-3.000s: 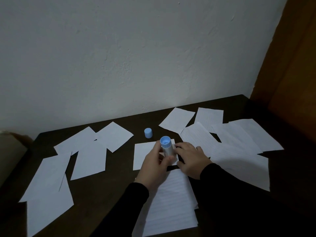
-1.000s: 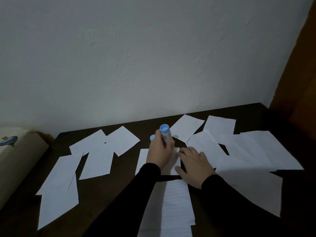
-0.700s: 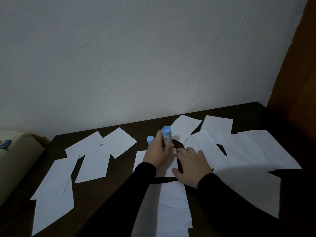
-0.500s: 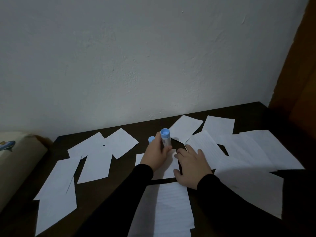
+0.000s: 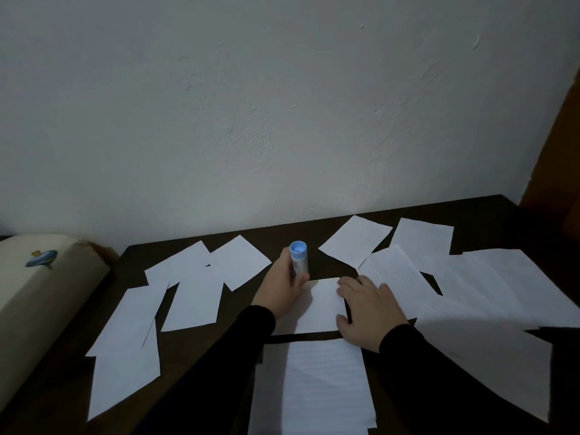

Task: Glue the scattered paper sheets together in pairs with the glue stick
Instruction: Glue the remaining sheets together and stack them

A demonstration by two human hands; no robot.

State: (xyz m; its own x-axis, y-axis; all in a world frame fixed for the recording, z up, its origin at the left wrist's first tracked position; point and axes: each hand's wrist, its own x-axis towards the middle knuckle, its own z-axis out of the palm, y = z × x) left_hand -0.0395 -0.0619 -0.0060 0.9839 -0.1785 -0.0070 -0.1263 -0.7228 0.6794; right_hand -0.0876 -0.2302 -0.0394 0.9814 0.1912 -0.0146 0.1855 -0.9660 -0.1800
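Note:
My left hand (image 5: 281, 288) grips the glue stick (image 5: 299, 260), a pale tube whose blue end points up, with its lower end down at the far left corner of a small white sheet (image 5: 320, 307). My right hand (image 5: 367, 309) lies flat on that sheet's right edge, fingers straight. The glue's cap is hidden behind my left hand. A lined sheet (image 5: 317, 390) lies just in front of me. More white sheets are scattered left (image 5: 191, 301) and right (image 5: 398, 277) on the dark table (image 5: 194, 353).
A white wall rises right behind the table. A cream cushion with a small blue print (image 5: 40, 287) sits off the table's left edge. A brown wooden panel (image 5: 558, 158) stands at the far right. Sheets overlap along the right side (image 5: 489, 309).
My left hand has slid the glue stick left along the sheet's far edge, now covering the blue cap. My right hand stays pressed on the sheet. The view shifted slightly.

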